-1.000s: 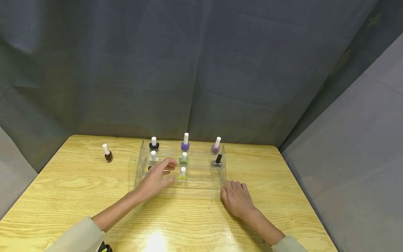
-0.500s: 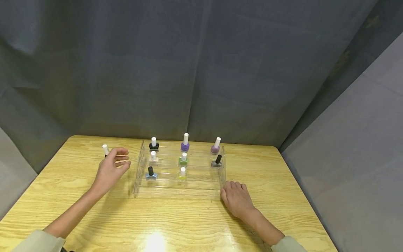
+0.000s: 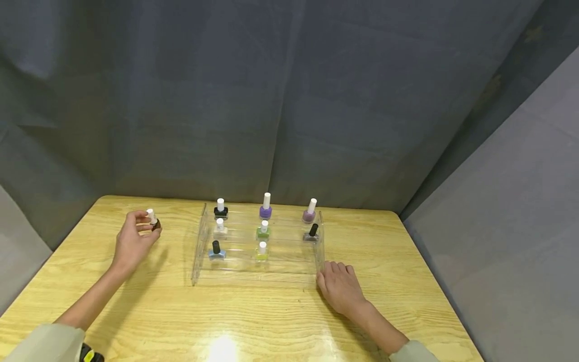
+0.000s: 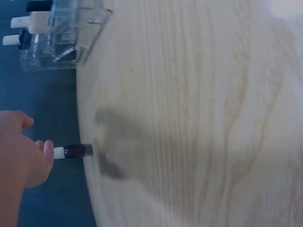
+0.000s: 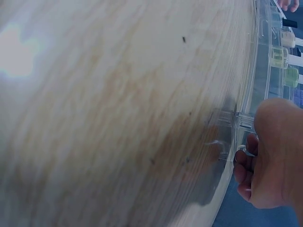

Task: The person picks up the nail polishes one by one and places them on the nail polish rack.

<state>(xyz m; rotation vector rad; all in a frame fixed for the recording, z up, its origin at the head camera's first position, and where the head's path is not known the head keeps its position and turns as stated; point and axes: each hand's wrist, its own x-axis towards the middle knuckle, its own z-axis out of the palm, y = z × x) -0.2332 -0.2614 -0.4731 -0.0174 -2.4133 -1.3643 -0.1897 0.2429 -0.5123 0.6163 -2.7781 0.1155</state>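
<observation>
In the head view, my left hand (image 3: 131, 241) curls its fingers and thumb around a dark nail polish bottle (image 3: 156, 224) with a white cap, left of the rack. The left wrist view shows fingertips (image 4: 48, 149) at the white cap (image 4: 59, 152), the dark bottle upright below. My right hand (image 3: 340, 286) grips the front right corner of a clear acrylic stepped rack (image 3: 289, 276); its fingers (image 5: 244, 172) are bent beside that corner. The rack carries several polishes, among them blue (image 3: 217, 254), yellow (image 3: 262, 253), green (image 3: 263, 231) and purple (image 3: 265, 212) ones.
A black polish (image 3: 220, 211), a mauve one (image 3: 309, 215), a pale one (image 3: 220, 229) and a grey black-capped one (image 3: 311, 235) also stand on the rack. Behind the wooden table (image 3: 253, 322) hangs a dark curtain (image 3: 181, 100). A grey panel (image 3: 511, 216) rises at the right.
My left hand has moved leftward from over the rack to the dark nail polish bottle, and its fingers are now around it. The right hand has stayed at the rack's corner.
</observation>
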